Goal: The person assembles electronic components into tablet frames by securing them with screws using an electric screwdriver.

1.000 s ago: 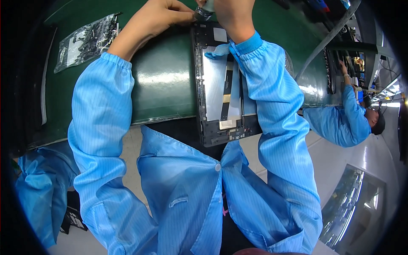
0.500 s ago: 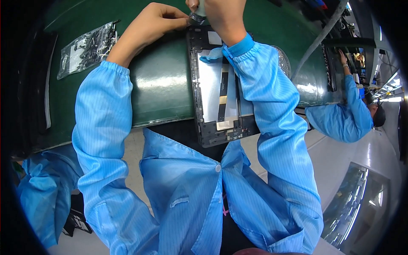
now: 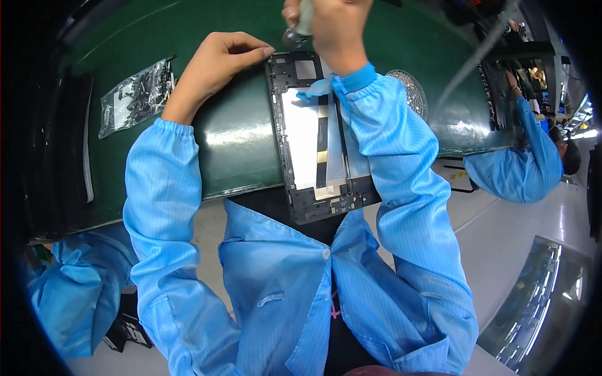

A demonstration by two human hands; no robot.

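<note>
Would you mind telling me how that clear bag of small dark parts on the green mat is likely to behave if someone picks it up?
The clear bag looks crinkled and limp, so it would probably sag. Its loose dark parts would likely shift to the low end. The glossy film may be slippery.

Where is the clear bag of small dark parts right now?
In the head view, the clear bag of small dark parts lies on the green mat at the person's left, just outboard of the left hand and forearm.
</note>
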